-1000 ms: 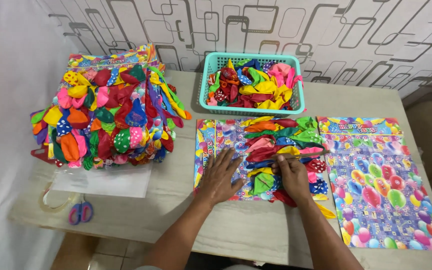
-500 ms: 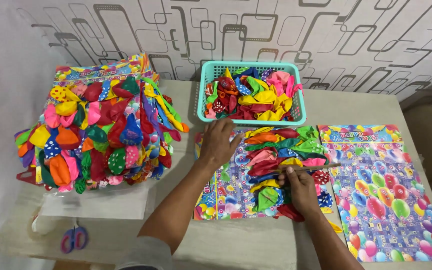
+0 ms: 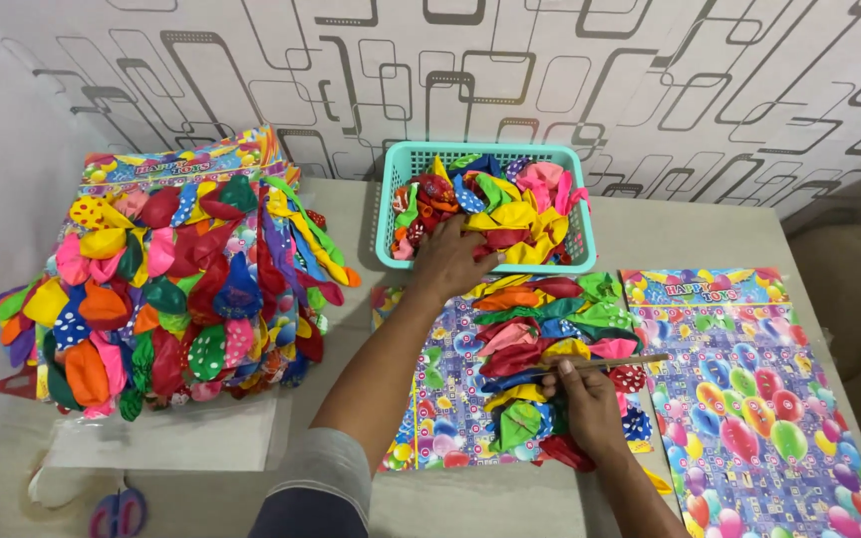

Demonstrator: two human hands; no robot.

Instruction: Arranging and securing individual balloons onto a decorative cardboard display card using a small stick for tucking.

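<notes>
- Grip check: our left hand [image 3: 447, 261] reaches into the teal basket [image 3: 388, 214], fingers curled over loose balloons [image 3: 510, 214]; whether it pinches one we cannot tell.
- Our right hand [image 3: 590, 408] pinches a thin stick [image 3: 605, 363] against the balloon row [image 3: 540, 339] on the printed card [image 3: 440, 418] on the counter [image 3: 351, 299].
- Risk, we judge: easing the stick lets slippery balloons slide off.
- Balloons look limp, uninflated and many-coloured.

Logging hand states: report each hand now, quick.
Left hand: reaching into the teal basket, fingers on loose balloons; grip cannot be told.
Right hand: closed on a thin stick.
</notes>
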